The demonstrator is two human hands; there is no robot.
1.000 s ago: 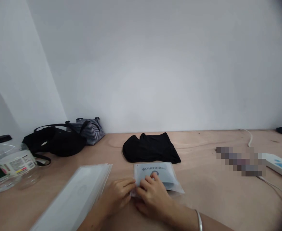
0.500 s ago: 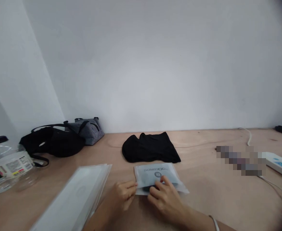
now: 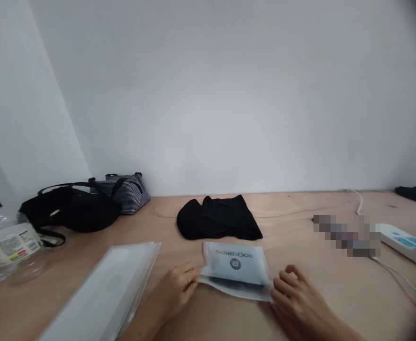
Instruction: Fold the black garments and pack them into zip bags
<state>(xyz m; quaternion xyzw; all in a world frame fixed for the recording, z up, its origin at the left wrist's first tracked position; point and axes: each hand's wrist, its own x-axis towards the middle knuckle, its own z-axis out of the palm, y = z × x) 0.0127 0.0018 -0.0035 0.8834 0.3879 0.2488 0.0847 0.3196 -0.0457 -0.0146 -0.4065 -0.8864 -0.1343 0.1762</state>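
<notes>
Head view: the left hand (image 3: 177, 290) lies low on the tabletop (image 3: 311, 274), its fingers nearly closed and pinching the near left corner of the pouch (image 3: 234, 266). The right hand (image 3: 296, 300) rests at the pouch's near right corner, half open with loosely curled fingers; the fingertips reach the edge of the plastic but grip nothing.

The pouch lies flat between the two hands, near the front middle of the tabletop. It is frosted plastic with a printed logo that reads upside down from here. Something dark shows through along its near edge; what it is cannot be told.

Just left of the left hand lies a stack of sleeves (image 3: 117, 282), flat and slightly fanned, of the same frosted plastic. Behind the pouch sits a folded black cloth (image 3: 217, 219). At the far left, a black bag (image 3: 69, 209) leans against a striped bag (image 3: 126, 189), both closed enough that their insides are hidden. A clear bottle (image 3: 5, 244) with a dark cap stands at the left edge. A power strip (image 3: 403, 239) lies at the right.
</notes>
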